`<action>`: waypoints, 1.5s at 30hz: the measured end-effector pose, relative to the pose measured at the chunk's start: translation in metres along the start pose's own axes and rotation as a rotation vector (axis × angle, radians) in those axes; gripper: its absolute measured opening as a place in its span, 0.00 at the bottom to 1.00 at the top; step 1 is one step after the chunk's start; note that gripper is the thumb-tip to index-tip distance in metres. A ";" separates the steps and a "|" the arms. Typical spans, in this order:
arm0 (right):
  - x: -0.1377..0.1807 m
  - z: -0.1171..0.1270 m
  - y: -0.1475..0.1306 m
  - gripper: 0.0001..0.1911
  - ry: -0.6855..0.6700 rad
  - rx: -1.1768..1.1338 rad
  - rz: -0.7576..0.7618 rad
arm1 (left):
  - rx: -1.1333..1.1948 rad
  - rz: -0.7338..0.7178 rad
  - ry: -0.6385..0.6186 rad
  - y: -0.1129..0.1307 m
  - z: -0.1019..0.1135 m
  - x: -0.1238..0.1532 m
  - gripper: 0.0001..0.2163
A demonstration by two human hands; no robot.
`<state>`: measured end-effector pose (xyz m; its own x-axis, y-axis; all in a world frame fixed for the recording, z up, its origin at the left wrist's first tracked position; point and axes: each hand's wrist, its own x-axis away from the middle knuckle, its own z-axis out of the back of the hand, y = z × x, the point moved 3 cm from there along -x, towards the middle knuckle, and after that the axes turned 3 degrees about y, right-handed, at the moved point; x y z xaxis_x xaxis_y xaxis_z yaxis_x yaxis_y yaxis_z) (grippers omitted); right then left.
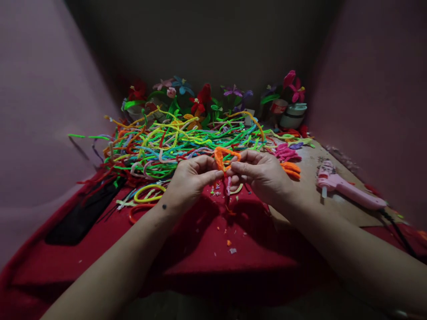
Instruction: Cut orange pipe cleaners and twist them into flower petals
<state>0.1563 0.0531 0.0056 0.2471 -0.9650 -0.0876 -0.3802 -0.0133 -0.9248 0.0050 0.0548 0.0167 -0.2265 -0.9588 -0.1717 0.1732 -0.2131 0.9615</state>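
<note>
Between my two hands is an orange pipe cleaner (219, 156) bent into a loop, held above the red cloth. My left hand (196, 172) pinches its left lower side between thumb and fingers. On the other side, my right hand (258, 171) grips it with thumb and forefinger, the other fingers curled beneath. A short pink and red fuzzy piece (228, 186) hangs below the fingertips; whether it is joined to the orange loop I cannot tell. Just behind my hands lies a large tangled heap of coloured pipe cleaners (193, 140).
A pink glue gun (350, 189) lies on a brown board (308, 166) at right, its cord trailing off. Pink (287, 152) and orange fuzzy bundles (291, 170) sit nearby. Pipe cleaner flowers (200, 100) and a white jar (293, 115) line the back. A dark flat object (78, 218) lies left.
</note>
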 end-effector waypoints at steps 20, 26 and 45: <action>0.012 -0.004 -0.002 0.05 0.161 0.474 0.411 | -0.070 -0.043 0.093 0.005 -0.009 0.008 0.09; 0.007 -0.001 0.001 0.09 0.111 0.322 0.227 | -0.075 -0.072 0.130 0.007 -0.009 0.009 0.09; 0.013 -0.002 -0.003 0.04 0.211 0.475 0.401 | -0.019 -0.014 0.056 0.006 -0.010 0.007 0.08</action>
<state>0.1590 0.0402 0.0083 -0.0310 -0.9022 -0.4301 0.0401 0.4289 -0.9025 0.0139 0.0449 0.0193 -0.1752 -0.9646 -0.1968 0.1887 -0.2291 0.9549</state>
